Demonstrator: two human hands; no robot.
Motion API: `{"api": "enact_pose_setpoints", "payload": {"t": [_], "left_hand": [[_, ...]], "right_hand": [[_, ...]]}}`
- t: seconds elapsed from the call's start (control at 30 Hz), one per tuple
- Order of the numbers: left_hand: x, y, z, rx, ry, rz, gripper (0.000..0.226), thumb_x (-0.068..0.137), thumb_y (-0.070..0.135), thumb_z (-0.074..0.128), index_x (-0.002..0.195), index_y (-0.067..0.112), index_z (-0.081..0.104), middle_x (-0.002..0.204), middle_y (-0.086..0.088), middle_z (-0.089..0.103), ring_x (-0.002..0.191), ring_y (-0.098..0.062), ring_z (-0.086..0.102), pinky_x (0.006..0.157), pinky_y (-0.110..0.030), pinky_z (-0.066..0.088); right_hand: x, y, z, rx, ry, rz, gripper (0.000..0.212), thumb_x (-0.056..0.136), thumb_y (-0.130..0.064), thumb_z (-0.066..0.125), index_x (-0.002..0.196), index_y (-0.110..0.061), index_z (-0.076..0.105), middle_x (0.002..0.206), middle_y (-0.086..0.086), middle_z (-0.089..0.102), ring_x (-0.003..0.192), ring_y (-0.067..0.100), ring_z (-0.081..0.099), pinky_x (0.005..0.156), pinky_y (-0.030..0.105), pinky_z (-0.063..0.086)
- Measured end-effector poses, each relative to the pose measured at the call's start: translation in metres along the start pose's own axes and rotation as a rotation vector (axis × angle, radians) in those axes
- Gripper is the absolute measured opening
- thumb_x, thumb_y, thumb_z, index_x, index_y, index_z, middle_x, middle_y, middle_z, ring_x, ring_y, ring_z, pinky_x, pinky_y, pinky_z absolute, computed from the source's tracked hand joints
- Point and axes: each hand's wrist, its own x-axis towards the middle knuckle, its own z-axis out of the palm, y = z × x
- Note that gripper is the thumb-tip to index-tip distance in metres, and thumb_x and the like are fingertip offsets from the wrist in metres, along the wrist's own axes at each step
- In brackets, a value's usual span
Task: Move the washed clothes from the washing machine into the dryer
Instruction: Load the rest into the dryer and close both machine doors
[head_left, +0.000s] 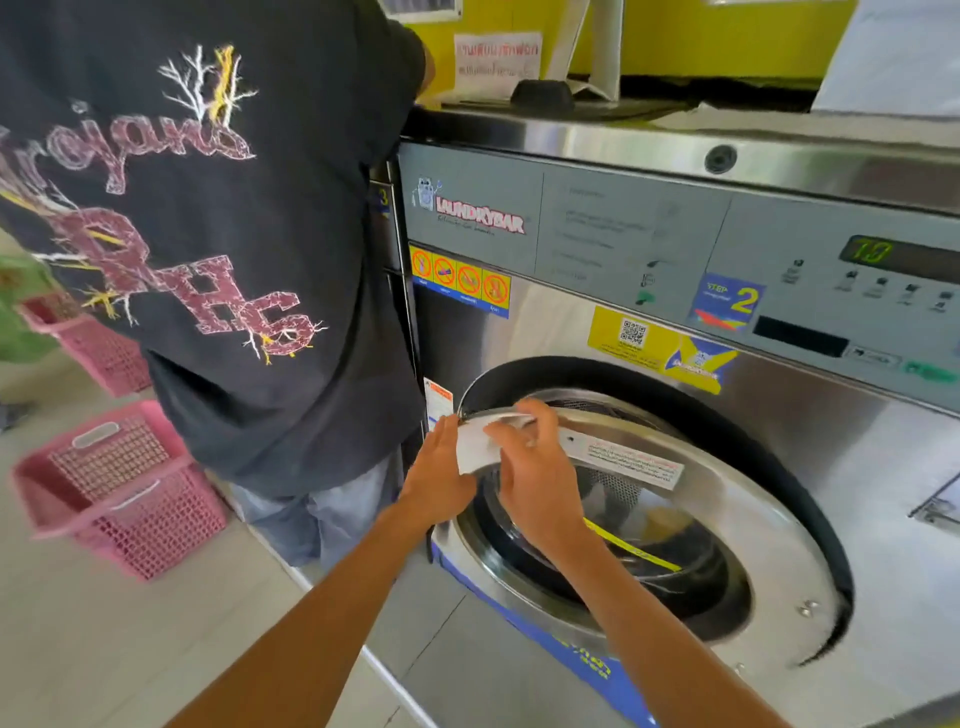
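Note:
A steel front-loading washing machine fills the right of the head view. Its round door has a glass window and stands slightly ajar at the left, with the black opening showing behind the top rim. Dim clothes show through the glass. My right hand curls its fingers over the door's upper left rim by the white handle. My left hand lies flat, fingers straight, against the left edge of that handle. No dryer is in view.
Another person in a black printed T-shirt stands close on the left, at the neighbouring machine. Two pink laundry baskets sit on the tiled floor behind them. The control panel's green display is lit.

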Motion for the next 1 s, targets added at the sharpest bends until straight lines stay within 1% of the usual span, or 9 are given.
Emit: {"api": "enact_pose_setpoints", "payload": {"t": [0.07, 0.2, 0.3, 0.37, 0.43, 0.5, 0.6, 0.87, 1.0], "left_hand": [[0.017, -0.002, 0.002, -0.007, -0.049, 0.032, 0.081, 0.090, 0.018, 0.059, 0.154, 0.013, 0.010, 0.161, -0.007, 0.020, 0.147, -0.026, 0.022, 0.117, -0.036, 0.024], [0.053, -0.005, 0.005, -0.003, -0.125, 0.103, 0.089, 0.083, 0.019, 0.060, 0.155, 0.010, 0.008, 0.161, -0.010, 0.018, 0.148, -0.027, 0.021, 0.119, -0.038, 0.024], [0.078, -0.004, 0.013, -0.018, -0.123, 0.135, 0.093, 0.074, 0.030, 0.055, 0.154, 0.013, 0.010, 0.159, -0.014, 0.018, 0.145, -0.034, 0.025, 0.115, -0.046, 0.031], [0.085, 0.000, 0.017, -0.011, -0.106, 0.149, 0.093, 0.077, 0.031, 0.058, 0.154, 0.012, 0.009, 0.158, -0.016, 0.014, 0.143, -0.040, 0.026, 0.113, -0.049, 0.032], [0.086, 0.003, 0.022, -0.022, -0.087, 0.175, 0.092, 0.085, 0.030, 0.061, 0.154, 0.007, 0.005, 0.160, -0.019, 0.008, 0.147, -0.038, 0.015, 0.119, -0.046, 0.021], [0.088, 0.002, 0.030, -0.068, -0.074, 0.181, 0.092, 0.088, 0.027, 0.060, 0.154, 0.004, 0.000, 0.162, -0.020, -0.001, 0.150, -0.034, 0.001, 0.122, -0.041, 0.009], [0.093, -0.004, 0.042, -0.131, -0.052, 0.207, 0.096, 0.086, 0.021, 0.061, 0.154, 0.007, -0.005, 0.163, -0.015, -0.006, 0.151, -0.030, -0.007, 0.121, -0.038, 0.002], [0.114, -0.013, 0.048, -0.152, -0.087, 0.256, 0.101, 0.082, 0.020, 0.065, 0.154, 0.013, -0.005, 0.163, -0.009, -0.002, 0.151, -0.032, -0.001, 0.121, -0.046, 0.017], [0.122, -0.015, 0.051, -0.153, -0.108, 0.269, 0.107, 0.076, 0.024, 0.067, 0.154, 0.019, -0.007, 0.163, -0.007, -0.003, 0.149, -0.036, 0.005, 0.116, -0.053, 0.027]], "right_hand": [[0.014, 0.001, 0.003, -0.005, 0.042, 0.062, 0.027, 0.085, -0.019, 0.075, 0.112, -0.020, 0.069, 0.130, 0.012, 0.053, 0.099, 0.029, 0.069, 0.079, 0.036, 0.061], [0.039, 0.013, 0.006, -0.068, 0.076, 0.094, 0.002, 0.091, -0.020, 0.061, 0.093, -0.020, 0.062, 0.101, 0.006, 0.057, 0.076, 0.031, 0.065, 0.055, 0.037, 0.051], [0.051, 0.026, 0.013, -0.164, 0.013, 0.175, 0.019, 0.093, -0.037, 0.057, 0.091, -0.020, 0.065, 0.085, 0.006, 0.070, 0.074, 0.032, 0.069, 0.056, 0.038, 0.053], [0.057, 0.034, 0.015, -0.237, 0.005, 0.243, 0.026, 0.092, -0.046, 0.059, 0.088, -0.023, 0.070, 0.073, 0.007, 0.073, 0.068, 0.033, 0.070, 0.055, 0.037, 0.054], [0.061, 0.036, 0.019, -0.282, 0.022, 0.257, 0.030, 0.091, -0.049, 0.059, 0.084, -0.022, 0.073, 0.068, 0.007, 0.073, 0.063, 0.034, 0.070, 0.053, 0.035, 0.052], [0.066, 0.035, 0.021, -0.282, 0.027, 0.293, 0.039, 0.092, -0.054, 0.053, 0.082, -0.022, 0.074, 0.070, 0.005, 0.074, 0.066, 0.032, 0.070, 0.056, 0.034, 0.053], [0.074, 0.035, 0.025, -0.261, 0.028, 0.382, 0.049, 0.092, -0.060, 0.050, 0.074, -0.020, 0.072, 0.069, 0.002, 0.073, 0.068, 0.028, 0.069, 0.060, 0.033, 0.055], [0.084, 0.040, 0.029, -0.264, 0.097, 0.428, 0.044, 0.088, -0.057, 0.059, 0.067, -0.021, 0.076, 0.059, -0.001, 0.070, 0.057, 0.024, 0.067, 0.054, 0.028, 0.052], [0.087, 0.038, 0.031, -0.305, 0.123, 0.463, 0.044, 0.085, -0.060, 0.060, 0.068, -0.023, 0.077, 0.059, -0.002, 0.071, 0.059, 0.024, 0.067, 0.055, 0.027, 0.050]]}}
